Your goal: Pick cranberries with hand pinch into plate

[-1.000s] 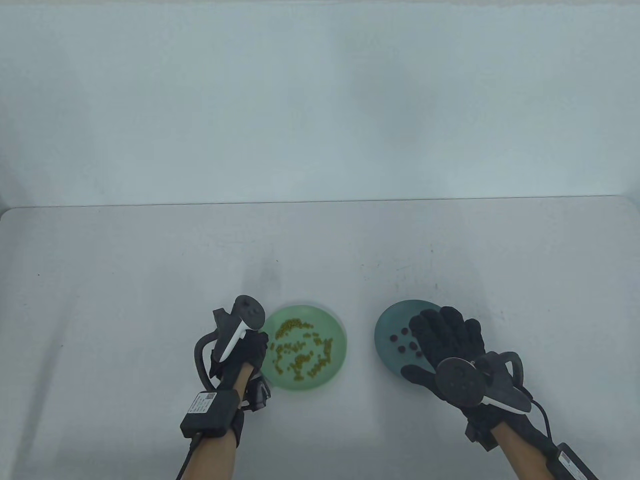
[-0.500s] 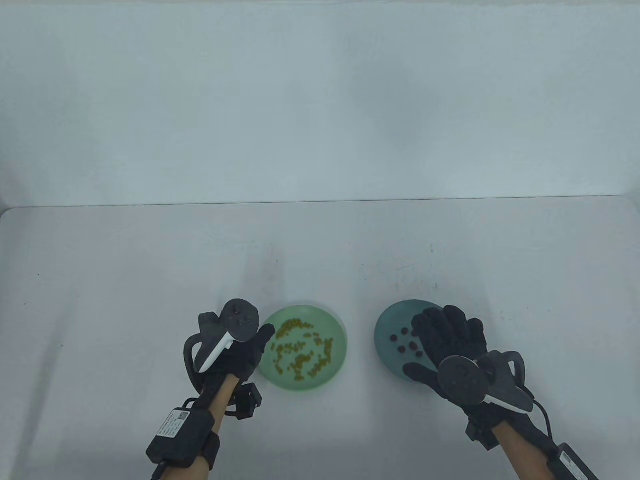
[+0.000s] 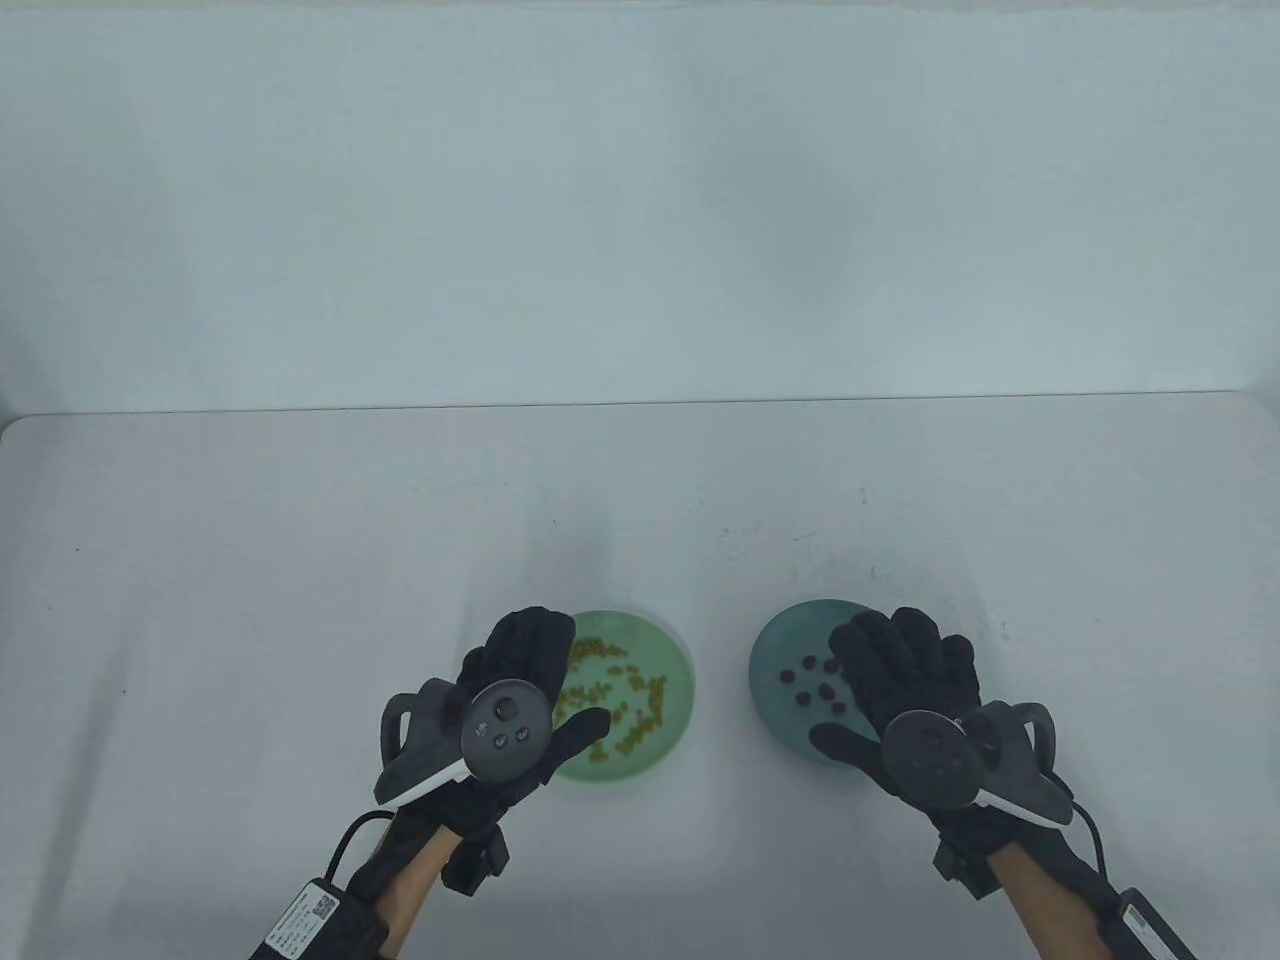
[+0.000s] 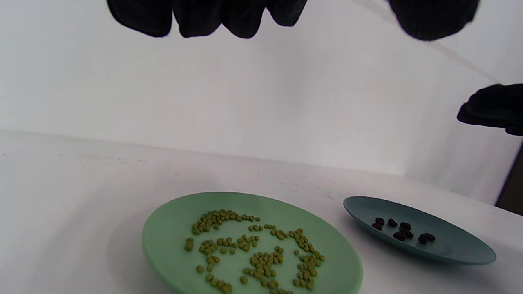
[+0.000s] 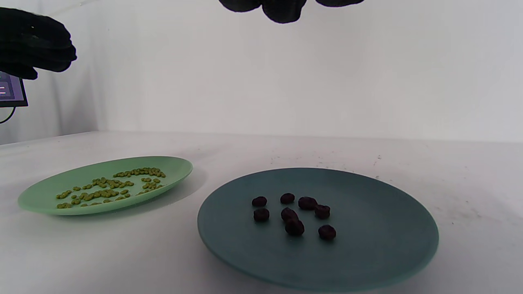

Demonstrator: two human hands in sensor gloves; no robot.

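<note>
The left hand point(image 3: 525, 690) is the thing that has changed: 1 s ago it stood on edge at the left rim of the green plate point(image 3: 676, 690), fingers tucked under; now it lies palm down over that plate's left part, fingers straight and spread, holding nothing. The right hand point(image 3: 900, 680) has barely shifted; it hovers flat over the right side of the blue plate point(image 3: 775, 650), fingers extended and empty.

The cranberries point(image 3: 812, 684), about 7 dark pieces, lie in a loose cluster on the blue plate, just left of the right fingers. None has left the plate, and no pinch has formed on either hand. My reading is that the task is at its start or between picks, and that the left hand's turn over the green plate is a repositioning, not a grasp. That plate holds small yellow-green pellets point(image 4: 253, 249), not cranberries.

In the table view the gloves and trackers cover the right part of the blue plate and the left of the green one, so berries could lie beneath. Each wrist view cuts its own fingertips point(image 5: 282, 10) off at the top edge. Which plate is the target cannot be told.
</note>
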